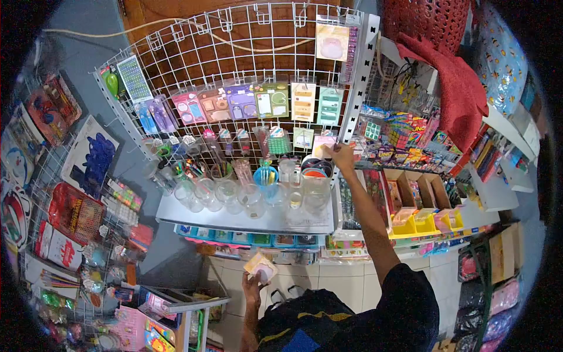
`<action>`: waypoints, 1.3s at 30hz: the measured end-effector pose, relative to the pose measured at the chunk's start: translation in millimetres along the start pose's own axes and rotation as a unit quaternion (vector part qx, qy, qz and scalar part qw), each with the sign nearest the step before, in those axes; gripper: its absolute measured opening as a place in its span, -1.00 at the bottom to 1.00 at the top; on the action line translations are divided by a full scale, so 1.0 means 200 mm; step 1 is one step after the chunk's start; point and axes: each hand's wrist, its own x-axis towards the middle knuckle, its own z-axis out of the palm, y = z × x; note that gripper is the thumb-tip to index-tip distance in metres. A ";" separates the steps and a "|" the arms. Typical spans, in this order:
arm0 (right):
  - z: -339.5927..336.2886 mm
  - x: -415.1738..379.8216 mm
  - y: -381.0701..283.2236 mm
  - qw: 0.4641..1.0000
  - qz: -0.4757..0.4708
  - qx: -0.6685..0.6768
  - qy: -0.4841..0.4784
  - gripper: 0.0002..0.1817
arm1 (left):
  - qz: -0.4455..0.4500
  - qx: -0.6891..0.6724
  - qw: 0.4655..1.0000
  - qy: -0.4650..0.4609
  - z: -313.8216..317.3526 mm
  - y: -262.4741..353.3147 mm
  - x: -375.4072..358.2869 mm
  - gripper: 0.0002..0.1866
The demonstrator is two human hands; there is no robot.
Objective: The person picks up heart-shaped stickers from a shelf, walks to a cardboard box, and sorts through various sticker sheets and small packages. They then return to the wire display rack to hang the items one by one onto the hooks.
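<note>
Low in front of my body, my left hand (252, 287) is closed on a small packet (261, 267) with a pale yellow and pink face. My right hand (341, 156) reaches to the lower right of the white wire rack (246, 64), its fingers closed at a pink and yellow packet (324, 144) by the rack's post. Left of that packet hangs a green and white card (303, 138). Above it are a teal card pack (330, 107) and a cream one (303, 102). A similar packet with a pink shape (332, 42) hangs at the rack's top right.
Clear plastic cups (252, 200) and a blue cup (265, 179) stand on a white shelf (193, 217) below the rack. Yellow bins (425, 223) and a red cloth (460, 100) are at the right. Another stocked wire rack (64, 158) stands at the left.
</note>
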 end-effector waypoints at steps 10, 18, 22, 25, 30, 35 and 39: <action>0.12 -0.03 0.14 0.972 -0.009 0.220 0.079 -0.81 | 0.013 -0.001 0.999 0.042 -0.03 -0.02 0.00 -0.62; -0.09 -0.16 0.05 0.944 -0.063 0.307 0.102 -0.92 | 0.006 -0.004 1.000 0.014 -0.07 -0.07 0.03 -0.57; -0.21 -0.27 -0.01 0.903 -0.029 0.427 0.039 -0.90 | -0.005 -0.007 1.000 -0.006 -0.06 -0.09 0.05 -0.55; -0.39 -0.42 -0.20 0.903 -0.042 0.427 0.007 -0.88 | -0.031 0.016 0.999 -0.023 -0.05 -0.10 0.07 -0.50; -0.58 -0.47 -0.41 0.892 -0.106 0.438 0.036 -0.79 | 0.025 -0.043 0.998 -0.024 0.07 -0.03 0.03 -0.65; -0.79 -0.39 -0.66 0.931 -0.137 0.337 0.002 -0.76 | -0.009 -0.006 1.000 -0.021 0.05 -0.06 0.08 -0.64; -0.86 -0.20 -0.90 0.894 -0.229 0.383 0.033 -0.67 | -0.018 -0.004 1.000 -0.020 0.03 -0.09 0.10 -0.64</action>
